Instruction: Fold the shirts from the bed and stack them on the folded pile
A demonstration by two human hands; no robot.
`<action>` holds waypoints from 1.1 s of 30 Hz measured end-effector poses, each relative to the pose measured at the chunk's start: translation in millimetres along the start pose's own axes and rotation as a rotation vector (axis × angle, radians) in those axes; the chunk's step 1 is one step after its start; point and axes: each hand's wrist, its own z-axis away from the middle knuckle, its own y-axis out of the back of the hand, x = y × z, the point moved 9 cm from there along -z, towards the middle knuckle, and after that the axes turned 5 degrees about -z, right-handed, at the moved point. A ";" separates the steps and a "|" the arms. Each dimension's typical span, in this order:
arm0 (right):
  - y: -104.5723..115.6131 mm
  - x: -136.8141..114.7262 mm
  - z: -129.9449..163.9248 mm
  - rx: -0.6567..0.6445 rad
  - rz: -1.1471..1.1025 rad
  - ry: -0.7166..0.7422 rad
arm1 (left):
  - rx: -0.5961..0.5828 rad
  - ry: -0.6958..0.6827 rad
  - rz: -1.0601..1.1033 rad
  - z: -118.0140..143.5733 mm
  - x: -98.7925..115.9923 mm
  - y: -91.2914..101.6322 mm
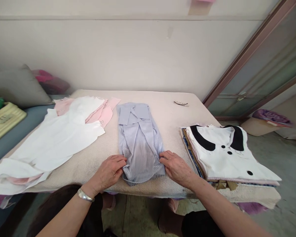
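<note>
Cream cloth covers the low table (160, 108), which bears one folded blue striped shirt (140, 144) at its middle. Two hands work it: the left hand (108, 171) pinches its near left edge, the right hand (176, 167) presses fingers on its near right edge. One loose heap of white and pink garments (56, 138) lies left; one folded stack (227, 154) sits right. One small clip (181, 103) lies beyond.

A pale blue striped shirt (140, 141) lies between white and pink garments (64, 135) and a white, black-collared top (227, 151).
</note>
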 end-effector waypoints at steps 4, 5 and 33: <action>8.5 -2.3 5.0 -0.031 -0.138 0.017 | -0.008 0.067 0.110 -0.2 -3.9 6.5; 9.4 -4.2 7.5 -0.059 -0.174 0.019 | -0.023 0.088 0.142 -0.1 -3.5 8.8; -4.7 171.9 -168.7 0.222 -0.677 -0.780 | 0.290 0.919 0.561 -106.9 -206.3 -2.5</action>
